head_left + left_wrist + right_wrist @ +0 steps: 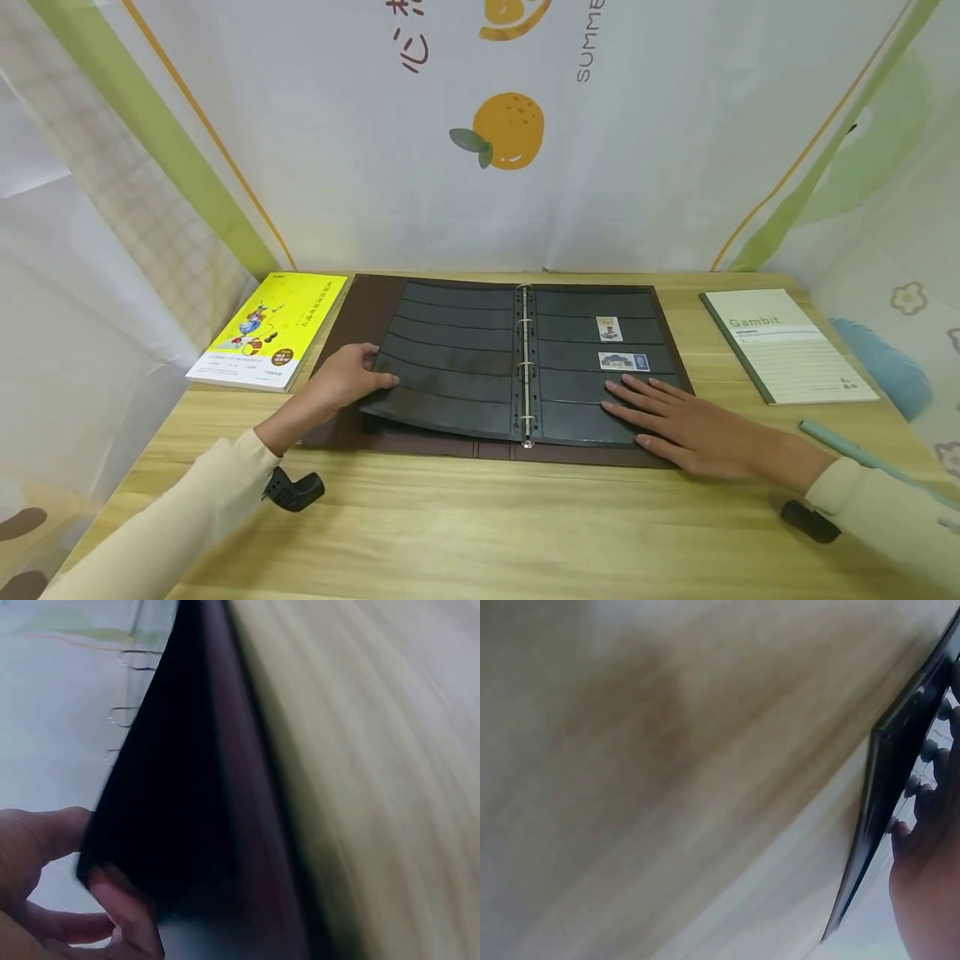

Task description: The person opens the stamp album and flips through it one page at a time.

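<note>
A brown ring-binder stamp album (330, 429) lies spread out in the head view, its black pocket pages held by metal rings (526, 367). At its left side my left hand (345, 379) pinches the outer edge of the left black page (450, 354), whose near corner is lifted off the cover. The left wrist view shows thumb and fingers (120, 904) on either side of that page's corner. My right hand (697, 425) rests with fingers spread on the lower right of the right page (577, 423). Above those fingers, two stamps, an upright one (609, 328) and a wide one (624, 362), sit in pockets.
A yellow book (273, 325) lies left of the album on the wooden table (480, 525). To the right are a pale notebook (795, 346) marked Gambit and a green pen-like stick (840, 443), partly beneath the right sleeve. A printed curtain (375, 183) hangs behind the table.
</note>
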